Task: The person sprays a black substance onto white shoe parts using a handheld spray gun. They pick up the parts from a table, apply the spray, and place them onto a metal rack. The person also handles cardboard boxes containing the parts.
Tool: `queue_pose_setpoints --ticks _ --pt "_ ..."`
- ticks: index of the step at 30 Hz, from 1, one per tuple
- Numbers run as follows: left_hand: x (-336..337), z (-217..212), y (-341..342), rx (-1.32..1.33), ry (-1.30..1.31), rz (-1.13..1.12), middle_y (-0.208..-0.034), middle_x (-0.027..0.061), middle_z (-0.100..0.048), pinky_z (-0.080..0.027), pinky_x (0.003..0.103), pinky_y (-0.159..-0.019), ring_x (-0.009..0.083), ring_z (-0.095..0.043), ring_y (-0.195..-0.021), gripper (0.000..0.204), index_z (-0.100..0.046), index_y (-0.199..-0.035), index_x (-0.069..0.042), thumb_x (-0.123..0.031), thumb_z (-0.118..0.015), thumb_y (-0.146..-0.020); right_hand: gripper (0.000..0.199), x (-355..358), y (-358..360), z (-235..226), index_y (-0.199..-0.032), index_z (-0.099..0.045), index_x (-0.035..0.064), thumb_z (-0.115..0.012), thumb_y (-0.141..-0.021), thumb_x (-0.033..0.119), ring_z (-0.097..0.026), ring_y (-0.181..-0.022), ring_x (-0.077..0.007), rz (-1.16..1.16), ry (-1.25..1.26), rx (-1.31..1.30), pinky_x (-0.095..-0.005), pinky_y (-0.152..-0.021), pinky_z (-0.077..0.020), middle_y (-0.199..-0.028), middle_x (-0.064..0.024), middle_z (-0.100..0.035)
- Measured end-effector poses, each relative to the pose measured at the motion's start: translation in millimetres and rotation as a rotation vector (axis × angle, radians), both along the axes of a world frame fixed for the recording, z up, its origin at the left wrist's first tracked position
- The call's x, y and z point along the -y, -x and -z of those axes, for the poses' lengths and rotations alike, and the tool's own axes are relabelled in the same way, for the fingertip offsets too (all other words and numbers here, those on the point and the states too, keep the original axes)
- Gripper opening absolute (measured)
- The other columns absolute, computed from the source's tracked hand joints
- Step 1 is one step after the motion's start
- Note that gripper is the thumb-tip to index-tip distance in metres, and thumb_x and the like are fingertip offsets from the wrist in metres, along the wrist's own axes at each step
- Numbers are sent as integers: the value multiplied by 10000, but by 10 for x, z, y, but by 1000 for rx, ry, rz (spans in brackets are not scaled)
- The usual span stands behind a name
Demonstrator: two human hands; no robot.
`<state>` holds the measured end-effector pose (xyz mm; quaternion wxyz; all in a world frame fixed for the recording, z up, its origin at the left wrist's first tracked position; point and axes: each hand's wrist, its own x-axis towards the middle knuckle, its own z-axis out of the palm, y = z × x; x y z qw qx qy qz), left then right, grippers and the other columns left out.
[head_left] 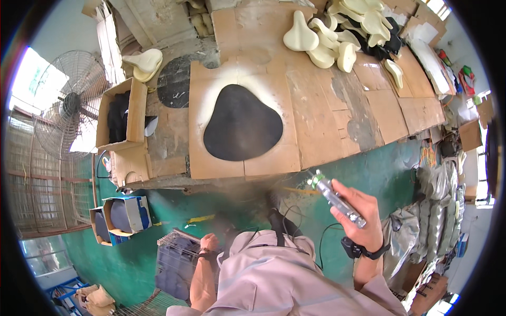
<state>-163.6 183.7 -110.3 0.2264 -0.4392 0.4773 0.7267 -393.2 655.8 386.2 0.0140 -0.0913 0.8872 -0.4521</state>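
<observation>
Metal hand tool (pixel 333 197), spray-gun-like, with a green ring near its front end: held in the right hand (pixel 359 210), above the floor just off the near edge of the bench. Right hand closed on the tool – fingers wrapped around its body, front end pointing up and to the left. A dark watch-like device (pixel 363 248) is strapped to that wrist.

Black piece (pixel 242 124), roughly triangular with rounded corners: lies flat on a cardboard sheet (pixel 211 167) on the bench, to the left of the tool and well apart from it. A pale, whitish band on the cardboard surrounds the upper part and sides of the piece.

Left hand (pixel 209 242): low, beside a wire rack (pixel 176 238) holding dark grey pieces (pixel 174 274). Fingers look curled; cannot tell whether it grips anything.

Bench, left end: open carton (pixel 138 113) with dark material inside; behind it, cream saddle-shaped pieces (pixel 146 62). Far right: a heap of similar cream forms (pixel 316 42) – some on dark material.

Surroundings: large wire-cage fan (pixel 71 105) at left; blue-and-white box (pixel 139 213) on the green floor (pixel 195 203); silvery wrapped bundles (pixel 441 184) at right.
</observation>
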Motion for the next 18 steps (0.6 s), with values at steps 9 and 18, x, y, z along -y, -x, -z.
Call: queue_pose_setpoints --ticks 9,18 --pt "-8 -29 120 -91 271 429 -869 114 -683 -573 348 -723 235 -685 -790 285 -604 -1138 35 -105 -583 -890 521 -217 -184 -113 -1240 -608 -34 -700 -728 -22 -617 -666 -312 -26 -102 91 -310 -653 -479 -822 -170 -640" --pt "61 309 -21 -381 483 546 -780 0 -639 -500 249 -568 102 -610 -659 116 -653 -939 -21 -100 -568 -929 547 -105 -12 -117 -1262 -610 -8 -707 -726 -63 -645 -709 -268 38 -32 -118 -299 -670 -506 -874 -167 -665"
